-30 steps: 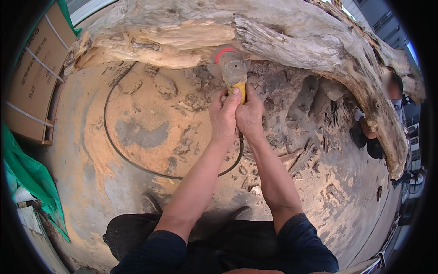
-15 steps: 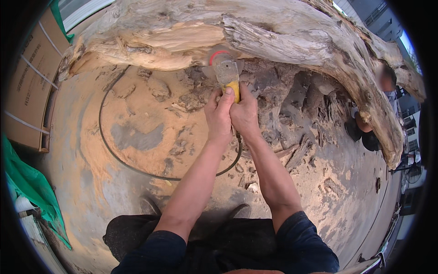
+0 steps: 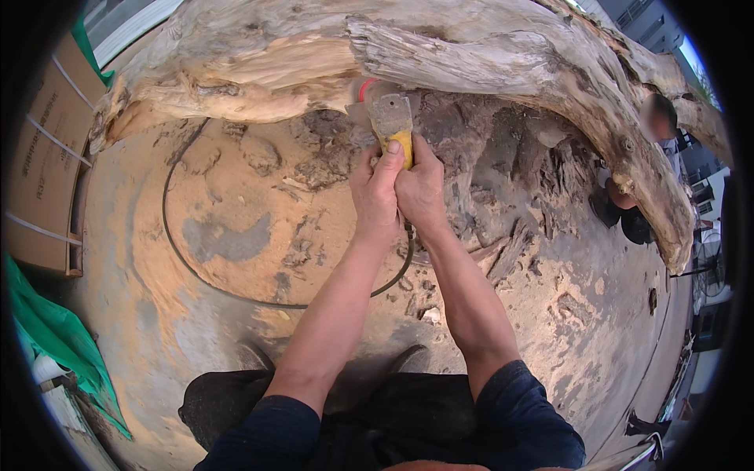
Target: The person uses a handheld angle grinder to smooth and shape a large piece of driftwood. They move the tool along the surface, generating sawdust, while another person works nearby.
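Both mitts wrapped on the grinder (image 3: 392, 118): left hand (image 3: 375, 192) and right hand (image 3: 421, 187) side by side around its yellow body. Long axis runs away from me, tipped slightly left; head forward, at the log's (image 3: 487, 67) near edge. Contact: can't tell. Dark cable (image 3: 267, 304) loops left across the floor (image 3: 228, 237).

There are two grips (image 3: 373, 195) (image 3: 421, 191), one grinder (image 3: 390, 114), one cable (image 3: 165, 208) and one carton (image 3: 49, 161).
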Motion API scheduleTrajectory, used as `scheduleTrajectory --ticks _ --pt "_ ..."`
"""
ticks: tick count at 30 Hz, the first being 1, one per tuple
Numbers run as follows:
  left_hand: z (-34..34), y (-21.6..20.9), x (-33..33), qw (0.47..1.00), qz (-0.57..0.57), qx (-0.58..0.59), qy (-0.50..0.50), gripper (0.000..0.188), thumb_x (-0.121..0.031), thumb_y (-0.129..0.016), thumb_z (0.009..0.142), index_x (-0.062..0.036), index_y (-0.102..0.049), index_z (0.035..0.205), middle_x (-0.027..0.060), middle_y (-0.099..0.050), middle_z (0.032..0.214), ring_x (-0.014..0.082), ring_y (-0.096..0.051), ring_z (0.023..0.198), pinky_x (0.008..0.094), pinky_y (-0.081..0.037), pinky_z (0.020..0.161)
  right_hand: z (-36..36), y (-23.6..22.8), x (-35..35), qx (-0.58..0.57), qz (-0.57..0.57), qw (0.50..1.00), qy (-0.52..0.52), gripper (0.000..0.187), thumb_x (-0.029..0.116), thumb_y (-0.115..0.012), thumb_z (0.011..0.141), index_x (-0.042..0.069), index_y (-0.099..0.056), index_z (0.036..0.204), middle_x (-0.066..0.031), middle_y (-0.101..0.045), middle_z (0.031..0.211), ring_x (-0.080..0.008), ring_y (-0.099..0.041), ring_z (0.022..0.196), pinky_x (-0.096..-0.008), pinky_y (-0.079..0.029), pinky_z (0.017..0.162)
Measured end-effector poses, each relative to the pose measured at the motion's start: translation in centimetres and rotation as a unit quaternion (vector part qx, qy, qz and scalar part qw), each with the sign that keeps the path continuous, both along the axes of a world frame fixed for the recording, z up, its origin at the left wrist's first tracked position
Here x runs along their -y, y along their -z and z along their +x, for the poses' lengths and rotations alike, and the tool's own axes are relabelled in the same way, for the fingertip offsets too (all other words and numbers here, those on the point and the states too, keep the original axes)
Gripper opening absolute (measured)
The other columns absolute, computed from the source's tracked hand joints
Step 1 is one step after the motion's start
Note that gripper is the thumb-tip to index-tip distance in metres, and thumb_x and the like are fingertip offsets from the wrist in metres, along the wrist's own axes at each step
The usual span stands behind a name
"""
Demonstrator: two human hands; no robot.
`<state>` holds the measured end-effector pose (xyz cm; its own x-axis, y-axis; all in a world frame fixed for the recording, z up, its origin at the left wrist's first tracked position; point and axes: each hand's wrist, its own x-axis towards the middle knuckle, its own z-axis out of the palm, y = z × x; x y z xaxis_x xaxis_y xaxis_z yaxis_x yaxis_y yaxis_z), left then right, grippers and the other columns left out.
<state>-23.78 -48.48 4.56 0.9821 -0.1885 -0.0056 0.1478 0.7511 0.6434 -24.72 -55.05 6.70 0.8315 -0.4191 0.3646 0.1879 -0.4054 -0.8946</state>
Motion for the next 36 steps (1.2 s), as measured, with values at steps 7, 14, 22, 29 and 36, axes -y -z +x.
scheduleTrajectory --ticks 7,14,22,29,36 --pt "0.6 0.2 -0.6 1.0 0.016 0.01 -0.011 0.038 -0.033 -0.073 0.098 -0.0007 -0.062 0.114 0.0037 -0.062 0.104 0.0119 -0.057 0.095 0.0293 -0.048 0.085 0.3 0.0 -0.2 -0.024 0.012 1.0 -0.011 0.028 0.014 -0.068 0.092 -0.004 -0.063 0.112 -0.0252 -0.071 0.093 -0.0258 -0.069 0.082 -0.0386 -0.053 0.074" --pt "-0.1 -0.3 0.7 1.0 0.027 0.014 -0.004 0.048 -0.033 -0.076 0.096 0.0063 -0.062 0.119 0.0088 -0.067 0.105 0.0119 -0.06 0.094 0.0281 -0.05 0.086 -0.6 -0.2 0.9 0.001 0.042 0.999 -0.006 0.031 0.015 -0.07 0.091 -0.003 -0.063 0.115 -0.0192 -0.072 0.091 -0.0162 -0.064 0.083 -0.0376 -0.053 0.074" --pt "1.0 2.1 -3.1 0.997 -0.014 -0.032 -0.063 0.039 -0.032 -0.068 0.101 0.0004 -0.062 0.121 0.0055 -0.064 0.112 0.0155 -0.06 0.102 0.0331 -0.05 0.09 1.6 1.3 -2.7 -0.058 -0.019 0.996 -0.071 0.024 0.011 -0.065 0.09 -0.004 -0.061 0.108 -0.0326 -0.068 0.09 -0.0482 -0.069 0.086 -0.0474 -0.052 0.073" --pt "1.3 2.3 -4.2 0.996 -0.012 -0.044 -0.078 0.041 -0.035 -0.069 0.1 0.001 -0.062 0.118 0.0073 -0.063 0.11 0.0152 -0.06 0.1 0.0325 -0.05 0.089 2.0 1.1 -4.0 -0.102 -0.043 0.991 -0.072 0.022 0.013 -0.066 0.091 -0.004 -0.06 0.105 -0.0311 -0.068 0.087 -0.0426 -0.068 0.082 -0.047 -0.052 0.071" --pt "0.3 1.1 -0.5 1.0 -0.002 -0.018 0.015 0.042 -0.033 -0.07 0.1 0.0002 -0.06 0.123 0.0053 -0.062 0.113 0.0142 -0.058 0.105 0.033 -0.049 0.092 -0.3 0.0 0.1 -0.069 -0.021 0.997 0.004 0.028 0.01 -0.064 0.09 -0.004 -0.063 0.114 -0.0289 -0.071 0.094 -0.037 -0.072 0.087 -0.0433 -0.054 0.077"
